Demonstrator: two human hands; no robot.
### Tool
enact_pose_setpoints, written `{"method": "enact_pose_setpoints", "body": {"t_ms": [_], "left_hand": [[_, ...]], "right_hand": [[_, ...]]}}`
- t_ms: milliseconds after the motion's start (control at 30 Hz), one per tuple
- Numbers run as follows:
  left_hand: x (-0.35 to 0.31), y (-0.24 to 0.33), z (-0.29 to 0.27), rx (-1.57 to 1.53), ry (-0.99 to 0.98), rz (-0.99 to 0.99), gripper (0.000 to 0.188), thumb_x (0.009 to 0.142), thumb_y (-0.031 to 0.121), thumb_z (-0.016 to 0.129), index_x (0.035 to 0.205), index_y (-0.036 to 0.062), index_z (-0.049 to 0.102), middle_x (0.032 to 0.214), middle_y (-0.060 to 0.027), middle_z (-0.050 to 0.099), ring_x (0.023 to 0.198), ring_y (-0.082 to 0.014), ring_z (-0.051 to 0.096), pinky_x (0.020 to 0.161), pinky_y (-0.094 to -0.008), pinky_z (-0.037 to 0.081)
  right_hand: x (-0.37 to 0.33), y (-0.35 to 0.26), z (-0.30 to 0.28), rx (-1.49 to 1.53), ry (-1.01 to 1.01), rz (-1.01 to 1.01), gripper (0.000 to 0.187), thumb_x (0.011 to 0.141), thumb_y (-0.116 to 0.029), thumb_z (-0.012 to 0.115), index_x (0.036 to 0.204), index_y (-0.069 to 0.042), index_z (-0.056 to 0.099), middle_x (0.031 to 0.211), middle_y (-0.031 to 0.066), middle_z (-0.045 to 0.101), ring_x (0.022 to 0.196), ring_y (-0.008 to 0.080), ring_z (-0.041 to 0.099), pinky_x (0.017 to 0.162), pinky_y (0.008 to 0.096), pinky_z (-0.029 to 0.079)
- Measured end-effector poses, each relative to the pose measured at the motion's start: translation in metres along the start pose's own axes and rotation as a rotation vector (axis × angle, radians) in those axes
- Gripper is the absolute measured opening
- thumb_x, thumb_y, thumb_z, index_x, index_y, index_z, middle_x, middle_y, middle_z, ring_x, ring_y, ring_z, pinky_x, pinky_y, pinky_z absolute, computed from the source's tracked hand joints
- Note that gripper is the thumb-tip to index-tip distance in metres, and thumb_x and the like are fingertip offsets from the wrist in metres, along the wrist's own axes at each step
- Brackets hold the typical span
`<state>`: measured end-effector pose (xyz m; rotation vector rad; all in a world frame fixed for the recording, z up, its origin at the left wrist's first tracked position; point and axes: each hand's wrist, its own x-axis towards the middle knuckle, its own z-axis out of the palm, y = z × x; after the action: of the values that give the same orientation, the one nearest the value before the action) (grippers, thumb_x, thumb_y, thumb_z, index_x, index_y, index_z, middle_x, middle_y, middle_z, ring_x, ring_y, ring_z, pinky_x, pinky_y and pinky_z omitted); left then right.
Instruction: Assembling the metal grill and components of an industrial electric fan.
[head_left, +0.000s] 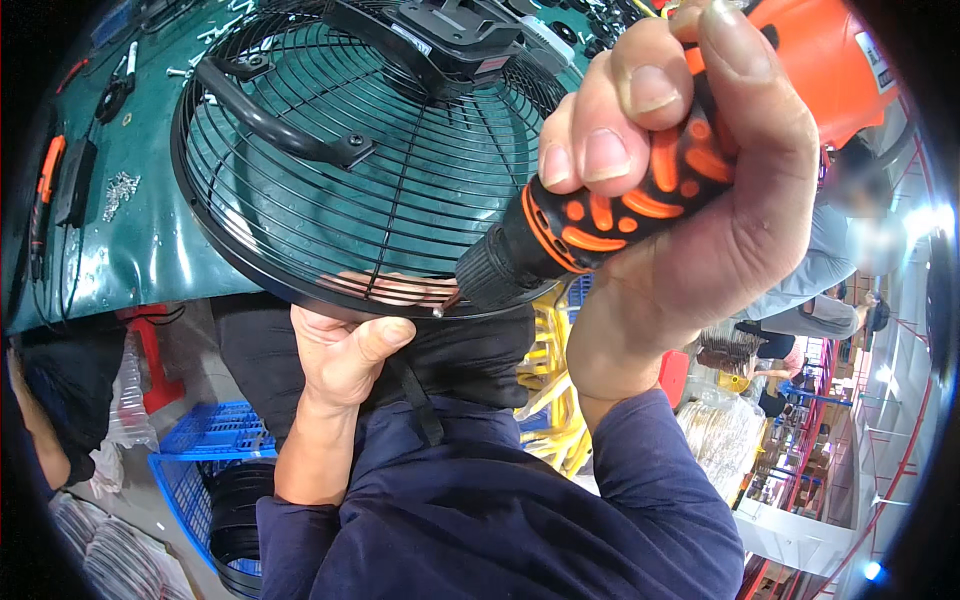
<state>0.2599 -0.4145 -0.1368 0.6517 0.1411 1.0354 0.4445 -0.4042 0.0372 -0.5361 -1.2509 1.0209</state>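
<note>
A round black wire fan guard (400, 195) lies on the green table, its near rim overhanging the table edge. My left hand (345, 355) grips that rim, thumb outside and fingers showing through the wires. In my right hand (740, 190) is an orange-and-black power drill (625, 215), held with fingers wrapped around its body. Its black chuck (490, 270) points down at the near rim, beside a small screw (438, 312). The bit's exact contact is too small to make out. A curved black handle (275, 130) and a black bracket (430, 40) are on the guard.
The green table (150, 240) carries a small pile of screws (122, 192), an orange-handled tool (48, 170) and a black box (76, 182) at left. Below stand a blue crate (190, 500) and yellow parts (548, 370). Other people (825, 250) are at far right.
</note>
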Motion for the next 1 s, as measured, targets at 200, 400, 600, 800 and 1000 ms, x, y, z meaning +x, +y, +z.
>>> {"method": "enact_pose_setpoints", "body": {"t_ms": [200,400,600,800,1000], "left_hand": [[0.002,0.0,0.0,-0.001,0.003,0.033,0.038,0.079,0.004,0.078,0.113,-0.0106,0.066,0.105,-0.023,0.072,0.097,-0.0308,0.071,0.093,-0.0415,0.053],[0.0,0.003,-0.004,0.015,-0.01,-0.034,0.037,0.08,0.004,0.078,0.112,-0.0102,0.066,0.105,-0.0246,0.072,0.098,-0.0342,0.07,0.094,-0.0448,0.053],[-0.026,-0.007,-0.027,0.197,-0.014,-0.116,0.03,0.085,0.005,0.076,0.11,-0.0088,0.067,0.109,-0.0217,0.071,0.104,-0.032,0.069,0.094,-0.0418,0.053],[-0.06,-0.041,-0.045,0.362,0.155,-0.319,0.027,0.088,0.01,0.077,0.11,-0.0038,0.069,0.106,-0.0122,0.073,0.097,-0.0165,0.068,0.085,-0.0303,0.054],[-0.052,-0.008,-0.03,1.061,-0.163,-0.65,0.014,0.089,0.012,0.072,0.094,-0.0013,0.073,0.08,-0.009,0.072,0.072,-0.0149,0.068,0.065,-0.0266,0.051]], "right_hand": [[0.014,0.005,-0.03,0.329,-0.009,0.085,0.043,0.102,-0.03,0.044,0.123,0.007,0.051,0.092,0.0146,0.064,0.061,0.0211,0.063,0.053,0.0377,0.055],[0.001,-0.025,-0.033,0.425,-0.154,0.258,0.046,0.102,-0.032,0.051,0.121,0.008,0.04,0.091,0.0161,0.06,0.057,0.0148,0.063,0.047,0.0268,0.055],[-0.067,-0.02,-0.044,0.245,0.029,0.365,0.048,0.1,-0.036,0.057,0.115,0.004,0.037,0.083,0.018,0.058,0.051,0.0158,0.061,0.044,0.0246,0.052],[-0.134,-0.007,-0.073,0.252,0.25,0.306,0.046,0.1,-0.036,0.058,0.116,0.003,0.038,0.084,0.0157,0.056,0.053,0.016,0.058,0.046,0.0288,0.05],[-0.202,0.013,-0.078,0.381,0.491,0.321,0.042,0.099,-0.034,0.056,0.117,0.001,0.044,0.088,0.0153,0.057,0.055,0.0171,0.055,0.048,0.0315,0.046]]}}
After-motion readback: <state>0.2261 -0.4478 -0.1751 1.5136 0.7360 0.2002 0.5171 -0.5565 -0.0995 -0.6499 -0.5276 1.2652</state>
